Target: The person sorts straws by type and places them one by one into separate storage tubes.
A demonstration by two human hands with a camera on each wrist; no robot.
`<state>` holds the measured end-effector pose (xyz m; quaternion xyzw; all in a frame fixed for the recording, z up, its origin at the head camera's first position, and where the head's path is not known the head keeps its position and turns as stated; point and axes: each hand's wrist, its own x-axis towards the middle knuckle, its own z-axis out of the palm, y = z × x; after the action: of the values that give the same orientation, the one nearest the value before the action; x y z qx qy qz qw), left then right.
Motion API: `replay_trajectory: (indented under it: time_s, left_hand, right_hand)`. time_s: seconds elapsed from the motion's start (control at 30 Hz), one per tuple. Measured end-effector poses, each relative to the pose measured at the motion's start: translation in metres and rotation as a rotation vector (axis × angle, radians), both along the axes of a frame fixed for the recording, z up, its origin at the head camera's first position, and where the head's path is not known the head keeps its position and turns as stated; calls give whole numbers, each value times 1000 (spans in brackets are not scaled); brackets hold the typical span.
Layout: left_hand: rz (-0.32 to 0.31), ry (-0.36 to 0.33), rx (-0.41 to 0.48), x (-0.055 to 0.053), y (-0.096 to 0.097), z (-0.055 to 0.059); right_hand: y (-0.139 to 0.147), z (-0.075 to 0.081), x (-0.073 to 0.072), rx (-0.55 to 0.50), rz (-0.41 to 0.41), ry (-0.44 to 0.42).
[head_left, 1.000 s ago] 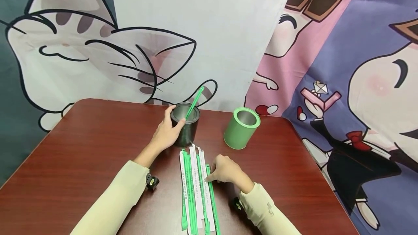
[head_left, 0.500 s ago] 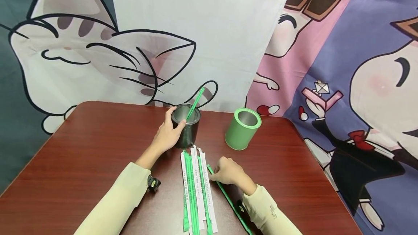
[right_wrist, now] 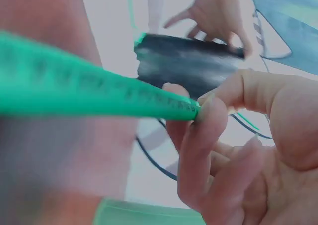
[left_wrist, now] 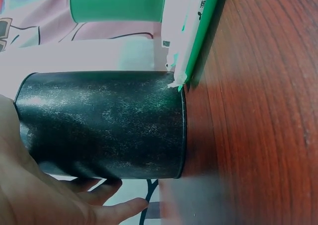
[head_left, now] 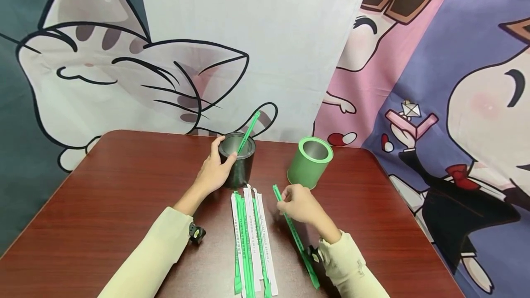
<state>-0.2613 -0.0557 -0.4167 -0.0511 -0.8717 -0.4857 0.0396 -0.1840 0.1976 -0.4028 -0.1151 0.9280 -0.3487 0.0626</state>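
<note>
My left hand (head_left: 213,169) grips a black can (head_left: 243,169) that stands upright towards the back of the table. One green wrapped straw (head_left: 250,128) leans in that can and sticks out over its rim. Between thumb and fingertips my right hand (head_left: 303,203) pinches another green wrapped straw (head_left: 299,243) near its far end; the right wrist view shows this straw (right_wrist: 99,91) running back from the fingertips. In front of the black can lies a row of green and white wrapped straws (head_left: 250,243), their far ends right at its base.
A green can (head_left: 306,169) with an open top stands behind my right hand, to the right of the black can. The dark red table (head_left: 157,160) ends at a cloth backdrop (head_left: 265,36) printed with cartoon figures.
My right hand has pulled one green straw away from the row's right side, then moved right and forward with it, raising it. The left hand keeps its grip on the black can.
</note>
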Motion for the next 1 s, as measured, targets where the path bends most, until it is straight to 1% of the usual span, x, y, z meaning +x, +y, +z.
replay_trajectory:
  time_s: [0.13,0.23,0.33,0.43,0.6,0.8,0.9,1.0]
  left_hand:
    - [-4,-7,6,1,1,0]
    - [-10,-4,5,2,0,1]
    - [-12,6,5,2,0,2]
    - [-9,10,5,2,0,3]
    - [-6,10,5,2,0,4]
    - [0,24,11,-1,0,5]
    - [-4,21,2,-1,0,4]
    - [-3,19,-6,1,0,2]
  right_hand:
    - [6,17,0,-123,-55,33]
    - [10,28,0,-183,-100,70]
    - [12,38,0,-229,-121,96]
    - [14,45,1,-255,-129,115]
    - [15,53,0,-263,-132,144]
    - [10,66,-1,-291,-144,220]
    - [7,72,0,-345,-164,264]
    - [4,77,0,-429,-179,328]
